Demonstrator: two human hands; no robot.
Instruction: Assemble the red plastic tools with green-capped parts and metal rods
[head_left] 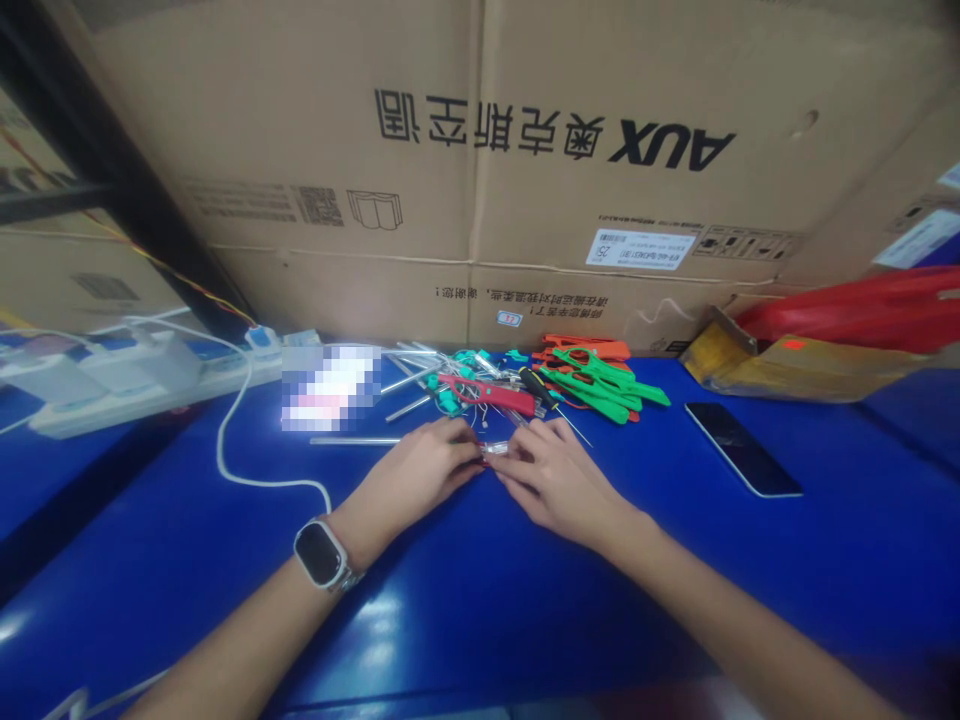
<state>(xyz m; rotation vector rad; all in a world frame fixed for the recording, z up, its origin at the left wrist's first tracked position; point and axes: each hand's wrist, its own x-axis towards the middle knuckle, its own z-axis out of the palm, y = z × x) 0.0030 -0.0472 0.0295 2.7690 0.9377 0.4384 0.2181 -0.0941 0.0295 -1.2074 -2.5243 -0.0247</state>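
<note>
My left hand [431,462], with a watch [321,555] on its wrist, has its fingers closed at a small clear-and-red piece [495,449]. From the other side, my right hand [559,475] pinches the same piece. Much of it is hidden by fingers. A thin metal tube [352,441] sticks out to the left behind my left hand; whether it joins the piece I cannot tell. Just beyond lie a red lighter casing [487,393], a black-and-yellow screwdriver [537,386], loose metal tubes [409,378] and small teal parts [450,400].
Green casings [600,385] and orange casings [589,348] are piled behind my right hand. A phone [739,450] lies right. A power strip [150,395] with a white cable [221,430] is left. A large cardboard box [525,200] stands behind; a small carton [795,370] holds red plastic.
</note>
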